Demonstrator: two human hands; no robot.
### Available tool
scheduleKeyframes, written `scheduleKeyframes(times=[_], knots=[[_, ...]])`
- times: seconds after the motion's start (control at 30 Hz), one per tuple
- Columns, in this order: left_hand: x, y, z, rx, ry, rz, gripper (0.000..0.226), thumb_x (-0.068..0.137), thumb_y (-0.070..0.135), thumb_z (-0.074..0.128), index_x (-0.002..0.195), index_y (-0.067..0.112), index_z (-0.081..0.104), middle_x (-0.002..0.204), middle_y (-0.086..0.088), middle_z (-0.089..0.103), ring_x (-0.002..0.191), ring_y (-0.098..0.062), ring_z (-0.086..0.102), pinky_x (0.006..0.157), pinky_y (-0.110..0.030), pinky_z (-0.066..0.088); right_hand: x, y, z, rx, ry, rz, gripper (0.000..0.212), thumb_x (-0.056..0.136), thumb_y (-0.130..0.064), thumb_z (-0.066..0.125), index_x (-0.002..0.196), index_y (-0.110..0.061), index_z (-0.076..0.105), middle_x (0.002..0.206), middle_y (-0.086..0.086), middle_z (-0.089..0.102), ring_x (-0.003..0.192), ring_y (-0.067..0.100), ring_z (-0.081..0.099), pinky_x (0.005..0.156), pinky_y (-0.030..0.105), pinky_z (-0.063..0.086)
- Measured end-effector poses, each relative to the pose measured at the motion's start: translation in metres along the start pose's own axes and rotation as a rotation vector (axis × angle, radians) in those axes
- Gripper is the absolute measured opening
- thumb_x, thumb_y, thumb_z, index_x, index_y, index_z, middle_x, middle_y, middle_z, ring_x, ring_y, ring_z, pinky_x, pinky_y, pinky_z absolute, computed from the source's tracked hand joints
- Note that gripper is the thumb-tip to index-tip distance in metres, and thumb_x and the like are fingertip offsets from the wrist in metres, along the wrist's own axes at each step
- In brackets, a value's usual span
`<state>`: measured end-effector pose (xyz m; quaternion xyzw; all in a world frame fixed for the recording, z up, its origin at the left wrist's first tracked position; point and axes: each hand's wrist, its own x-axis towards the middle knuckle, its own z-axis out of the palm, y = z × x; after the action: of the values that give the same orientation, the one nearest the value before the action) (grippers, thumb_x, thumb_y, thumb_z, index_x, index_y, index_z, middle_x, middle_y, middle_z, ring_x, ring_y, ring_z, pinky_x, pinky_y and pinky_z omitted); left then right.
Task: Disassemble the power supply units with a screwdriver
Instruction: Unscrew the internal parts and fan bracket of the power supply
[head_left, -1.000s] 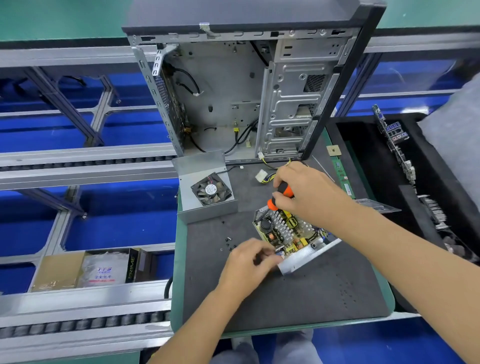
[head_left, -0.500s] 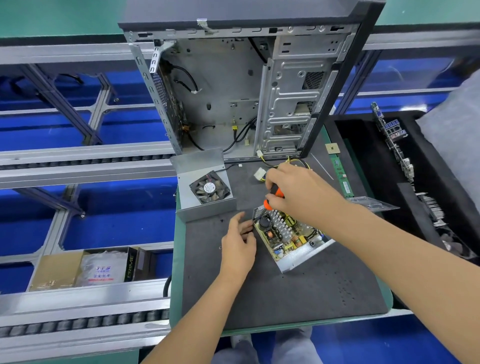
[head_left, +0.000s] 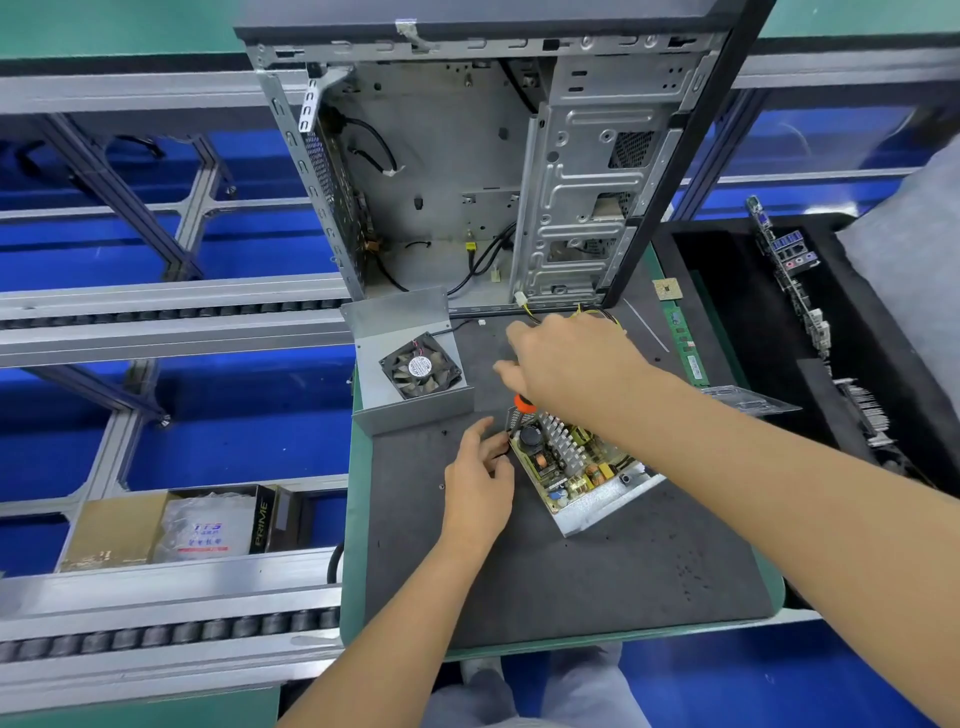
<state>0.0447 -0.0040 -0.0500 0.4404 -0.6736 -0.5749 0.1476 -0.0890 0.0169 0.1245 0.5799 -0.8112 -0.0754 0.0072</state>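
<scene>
An opened power supply unit lies on the dark foam mat, its circuit board and heat sink exposed in the metal tray. My right hand hovers over its far end and grips an orange-handled screwdriver; only a bit of the handle shows below the palm. My left hand rests on the mat at the unit's left edge, its fingers curled against the casing; whether they pinch anything is hidden. The removed metal cover with its black fan sits to the left.
An open computer case stands at the back of the mat. A RAM stick and a small chip lie at the right. A black tray with a motherboard is further right. Loose screws dot the mat. Conveyor rails run left.
My left hand left the unit's near corner and moved up to its left edge. My right hand lifted slightly away with the screwdriver.
</scene>
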Motion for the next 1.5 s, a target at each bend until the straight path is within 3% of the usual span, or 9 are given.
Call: scheduleKeyframes(times=[0.3,0.47,0.63,0.8,1.0,1.13,1.23,1.43,1.5], knots=[[0.003,0.002,-0.003,-0.001,-0.028,-0.016,0.047,0.097,0.005,0.053,0.141,0.019,0.048,0.119,0.007,0.069,0.091,0.023,0.057,0.078,0.003,0.039,-0.008,0.015,-0.001,0.474,-0.164,-0.145,0.041,0.086,-0.051,0.066,0.107,-0.022,0.045,0.097,-0.003,0.045,0.093,0.024,0.048,0.072,0.03,0.029],[0.006,0.001,-0.004,-0.002,-0.028,-0.01,0.043,0.097,0.007,0.056,0.139,0.018,0.053,0.112,0.011,0.066,0.094,0.018,0.059,0.079,0.003,0.04,-0.007,0.014,-0.008,0.0,-0.127,0.02,0.082,0.081,-0.08,0.002,0.098,-0.015,0.05,0.067,0.001,0.029,0.084,0.034,0.054,0.062,0.037,0.036],[0.005,0.001,-0.012,-0.017,0.02,0.044,0.035,0.096,0.006,0.057,0.13,0.016,0.06,0.115,0.005,0.069,0.101,0.005,0.063,0.083,-0.002,0.044,-0.011,0.025,-0.006,0.357,-0.267,-0.048,0.025,0.095,-0.037,0.053,0.112,-0.021,0.046,0.097,0.001,0.041,0.102,0.032,0.045,0.083,0.04,0.04],[0.005,-0.008,-0.039,0.12,0.213,0.173,0.018,0.098,0.02,0.059,0.114,0.023,0.065,0.096,0.016,0.068,0.089,-0.002,0.063,0.079,-0.014,0.046,-0.016,0.029,-0.006,0.023,-0.19,0.057,0.056,0.092,-0.071,0.035,0.104,-0.016,0.041,0.074,0.0,0.036,0.087,0.034,0.054,0.064,0.038,0.039],[0.007,-0.036,-0.065,0.574,0.304,0.334,0.015,0.094,0.016,0.064,0.106,0.009,0.069,0.097,-0.006,0.066,0.092,-0.026,0.054,0.085,-0.043,0.047,-0.013,0.034,-0.005,0.28,-0.226,-0.132,0.028,0.088,-0.025,0.061,0.11,-0.02,0.045,0.103,0.0,0.05,0.093,0.025,0.051,0.073,0.036,0.04],[0.004,-0.051,-0.063,0.622,0.343,0.39,0.012,0.091,0.011,0.069,0.102,0.007,0.069,0.097,-0.009,0.063,0.087,-0.028,0.052,0.08,-0.045,0.047,-0.019,0.034,-0.004,0.221,-0.179,-0.062,0.033,0.095,-0.056,0.05,0.1,-0.025,0.038,0.08,-0.005,0.038,0.078,0.023,0.047,0.063,0.034,0.033],[0.006,-0.053,-0.062,0.628,0.361,0.406,0.011,0.09,0.011,0.07,0.1,0.009,0.069,0.095,-0.008,0.061,0.084,-0.028,0.051,0.078,-0.045,0.047,-0.019,0.033,0.002,-0.041,-0.064,-0.118,0.016,0.104,-0.041,0.039,0.113,-0.029,0.033,0.075,0.0,0.04,0.069,0.028,0.044,0.055,0.036,0.038],[0.01,-0.055,-0.063,0.633,0.351,0.382,0.008,0.092,0.016,0.068,0.1,0.014,0.068,0.094,-0.004,0.06,0.085,-0.024,0.049,0.078,-0.043,0.046,-0.019,0.025,-0.002,0.552,-0.191,-0.067,0.039,0.089,-0.047,0.062,0.114,-0.023,0.045,0.098,-0.008,0.05,0.095,0.021,0.048,0.082,0.04,0.044],[0.01,-0.056,-0.063,0.629,0.345,0.377,0.009,0.092,0.017,0.067,0.101,0.014,0.067,0.095,-0.003,0.06,0.086,-0.023,0.049,0.079,-0.042,0.046,-0.017,0.024,-0.007,0.34,-0.224,0.004,0.061,0.089,-0.074,0.029,0.113,-0.021,0.047,0.1,0.003,0.051,0.095,0.029,0.051,0.072,0.04,0.043]])
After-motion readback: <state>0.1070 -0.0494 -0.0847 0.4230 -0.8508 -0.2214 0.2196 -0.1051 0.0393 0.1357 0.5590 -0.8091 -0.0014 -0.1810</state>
